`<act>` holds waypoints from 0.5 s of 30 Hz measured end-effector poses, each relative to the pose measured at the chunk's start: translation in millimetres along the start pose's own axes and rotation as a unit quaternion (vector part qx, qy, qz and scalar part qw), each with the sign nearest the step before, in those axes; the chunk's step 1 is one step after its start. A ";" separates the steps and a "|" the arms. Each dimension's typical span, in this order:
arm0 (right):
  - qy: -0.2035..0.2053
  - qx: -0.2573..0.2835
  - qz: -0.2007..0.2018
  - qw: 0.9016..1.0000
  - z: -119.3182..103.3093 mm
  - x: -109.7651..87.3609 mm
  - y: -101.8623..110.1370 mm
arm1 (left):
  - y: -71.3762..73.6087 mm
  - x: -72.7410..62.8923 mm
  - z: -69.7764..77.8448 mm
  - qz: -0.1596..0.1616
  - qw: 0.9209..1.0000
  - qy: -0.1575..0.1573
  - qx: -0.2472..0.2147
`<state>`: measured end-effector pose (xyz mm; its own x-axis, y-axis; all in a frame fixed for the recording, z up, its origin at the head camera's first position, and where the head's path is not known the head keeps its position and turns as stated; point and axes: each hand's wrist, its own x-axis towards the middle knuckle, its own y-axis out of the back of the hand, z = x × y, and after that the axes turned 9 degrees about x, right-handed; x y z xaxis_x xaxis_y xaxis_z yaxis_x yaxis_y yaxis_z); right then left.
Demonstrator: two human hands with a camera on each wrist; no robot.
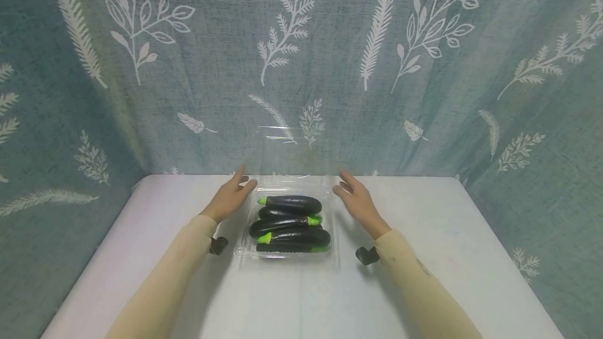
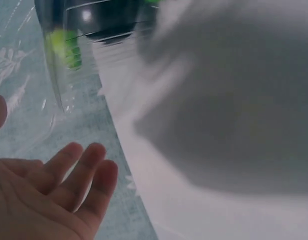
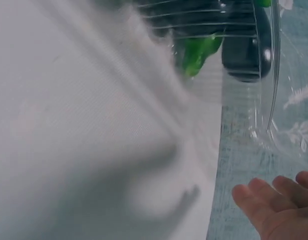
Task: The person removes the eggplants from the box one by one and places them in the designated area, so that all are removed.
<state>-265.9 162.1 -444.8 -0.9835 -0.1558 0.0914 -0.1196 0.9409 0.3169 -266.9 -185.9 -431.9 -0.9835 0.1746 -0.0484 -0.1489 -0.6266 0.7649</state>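
Several dark purple eggplants [image 1: 289,222] with green caps lie crosswise in a clear plastic clamshell box [image 1: 335,234]. Its transparent lid [image 1: 294,158] stands raised at the back, hinged along the far edge. To the left of the hinge is my left hand [image 1: 228,198], fingers extended and holding nothing. My right hand [image 1: 359,204] mirrors it on the other side, also with nothing in its grasp. In the left wrist view the left fingers [image 2: 96,175] are spread loosely below the box's ribbed side. The right fingers [image 3: 266,195] look similarly relaxed in the right wrist view.
The box sits on a white-covered table [image 1: 452,255]. A grey-green curtain [image 1: 330,56] with white leaf prints hangs behind the table's far edge and along both sides. Black wrist devices [image 1: 219,245] show under the sleeves.
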 end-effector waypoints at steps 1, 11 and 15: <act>0.001 -0.006 0.000 1.000 0.8 -1.8 1.4 | -0.2 -3.9 -2.9 0.005 1.000 -0.004 0.003; 0.058 -0.080 -0.007 0.995 6.2 -20.7 17.8 | 0.7 -58.6 -15.8 0.038 0.998 -0.005 0.047; 0.081 -0.095 -0.010 0.992 0.2 -28.8 23.4 | -3.6 -80.6 -14.3 0.058 0.993 -0.028 0.094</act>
<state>-240.3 188.6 -440.2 -0.9446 -0.2350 0.2293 -0.0961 0.8656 0.4914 -188.6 -208.6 -439.9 -0.9849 0.1547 0.0780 -0.0084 -0.4925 0.8703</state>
